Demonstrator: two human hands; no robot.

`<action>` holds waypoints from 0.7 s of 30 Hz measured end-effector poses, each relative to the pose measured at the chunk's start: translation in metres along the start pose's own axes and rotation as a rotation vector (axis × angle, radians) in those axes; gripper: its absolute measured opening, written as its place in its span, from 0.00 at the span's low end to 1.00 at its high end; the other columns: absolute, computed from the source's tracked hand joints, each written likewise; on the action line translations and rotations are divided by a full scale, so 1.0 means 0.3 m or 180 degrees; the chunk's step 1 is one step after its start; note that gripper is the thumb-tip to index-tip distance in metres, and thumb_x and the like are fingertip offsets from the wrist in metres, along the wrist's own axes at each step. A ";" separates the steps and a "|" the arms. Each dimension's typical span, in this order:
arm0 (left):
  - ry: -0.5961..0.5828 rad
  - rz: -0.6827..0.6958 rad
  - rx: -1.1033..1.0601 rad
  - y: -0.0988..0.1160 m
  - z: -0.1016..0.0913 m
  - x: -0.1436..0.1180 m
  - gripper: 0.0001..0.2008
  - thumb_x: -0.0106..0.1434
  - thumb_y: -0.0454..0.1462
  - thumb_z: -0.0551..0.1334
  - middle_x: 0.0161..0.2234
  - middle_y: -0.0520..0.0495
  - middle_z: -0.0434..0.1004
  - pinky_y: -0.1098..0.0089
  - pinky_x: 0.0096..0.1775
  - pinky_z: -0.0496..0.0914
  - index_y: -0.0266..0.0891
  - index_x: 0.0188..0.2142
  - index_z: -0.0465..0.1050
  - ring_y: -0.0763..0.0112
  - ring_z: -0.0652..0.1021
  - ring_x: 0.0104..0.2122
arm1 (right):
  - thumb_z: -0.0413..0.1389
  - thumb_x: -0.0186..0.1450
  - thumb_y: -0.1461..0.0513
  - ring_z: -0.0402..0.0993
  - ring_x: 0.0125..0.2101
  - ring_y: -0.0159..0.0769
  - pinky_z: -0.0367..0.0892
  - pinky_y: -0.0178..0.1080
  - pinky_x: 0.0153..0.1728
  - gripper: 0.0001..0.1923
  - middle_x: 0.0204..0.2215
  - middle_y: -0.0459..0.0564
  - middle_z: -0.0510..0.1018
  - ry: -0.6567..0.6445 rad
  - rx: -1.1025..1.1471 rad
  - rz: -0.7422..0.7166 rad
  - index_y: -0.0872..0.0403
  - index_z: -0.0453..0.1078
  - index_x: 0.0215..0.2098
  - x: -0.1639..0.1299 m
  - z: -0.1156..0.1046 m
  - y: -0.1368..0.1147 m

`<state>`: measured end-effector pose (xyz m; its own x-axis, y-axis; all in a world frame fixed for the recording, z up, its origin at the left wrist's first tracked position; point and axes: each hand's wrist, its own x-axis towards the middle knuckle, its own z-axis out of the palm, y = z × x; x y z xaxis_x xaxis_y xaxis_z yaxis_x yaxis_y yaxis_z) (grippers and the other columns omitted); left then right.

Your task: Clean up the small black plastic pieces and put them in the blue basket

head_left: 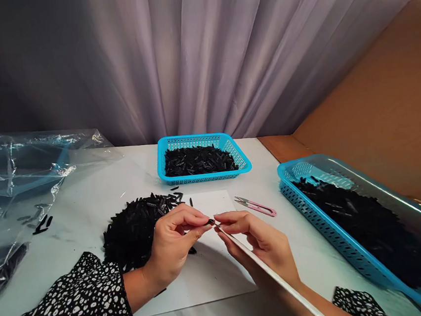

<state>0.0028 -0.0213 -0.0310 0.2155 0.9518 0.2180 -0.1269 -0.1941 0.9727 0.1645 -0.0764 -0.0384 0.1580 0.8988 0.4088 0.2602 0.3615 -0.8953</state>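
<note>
My left hand (pixel 172 238) pinches a small black strip-like piece (pixel 209 222) between thumb and forefinger. Meeting it fingertip to fingertip, my right hand (pixel 261 240) is closed on the tip of a long, thin white strip (pixel 265 267). That strip runs back over my right wrist to the bottom edge of the view. Whether the black piece and the white strip are joined is too small to tell. Behind my left hand lies a heap of similar black pieces (pixel 135 230), partly on a white sheet (pixel 222 276). Pink-handled thread snips (pixel 262 207) rest beyond my right hand.
A blue basket (pixel 205 177) of black pieces stands at the back. Another, larger blue basket (pixel 326 239), also holding black pieces, is at the right beside a brown board (pixel 382 87). Clear plastic bags (pixel 21 171) cover the left side. A grey curtain (pixel 193 55) hangs behind.
</note>
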 end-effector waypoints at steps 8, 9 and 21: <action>-0.0065 0.0637 0.0232 -0.028 -0.004 0.004 0.06 0.55 0.30 0.71 0.28 0.49 0.80 0.73 0.30 0.72 0.41 0.26 0.79 0.72 0.78 0.30 | 0.59 0.64 0.66 0.82 0.36 0.39 0.76 0.41 0.38 0.04 0.40 0.53 0.84 -0.0084 -0.0208 -0.0227 0.51 0.71 0.32 0.000 -0.001 -0.011; -0.0074 0.0691 0.0256 -0.031 -0.005 0.004 0.06 0.56 0.29 0.71 0.29 0.50 0.80 0.74 0.30 0.72 0.41 0.26 0.79 0.73 0.78 0.30 | 0.59 0.64 0.66 0.82 0.36 0.38 0.77 0.41 0.38 0.05 0.40 0.52 0.84 -0.0080 -0.0238 -0.0285 0.50 0.70 0.32 0.001 -0.001 -0.013; -0.0087 0.0818 0.0210 -0.030 -0.006 -0.005 0.07 0.55 0.27 0.71 0.29 0.50 0.80 0.76 0.33 0.73 0.41 0.27 0.79 0.74 0.79 0.31 | 0.55 0.65 0.71 0.82 0.34 0.37 0.76 0.38 0.35 0.09 0.40 0.52 0.84 -0.0204 -0.0948 -0.1117 0.50 0.69 0.37 0.009 -0.007 -0.027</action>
<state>0.0020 -0.0206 -0.0402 0.2107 0.8627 0.4597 -0.1177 -0.4444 0.8881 0.1647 -0.0774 -0.0295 -0.0451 0.7516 0.6580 0.5512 0.5681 -0.6111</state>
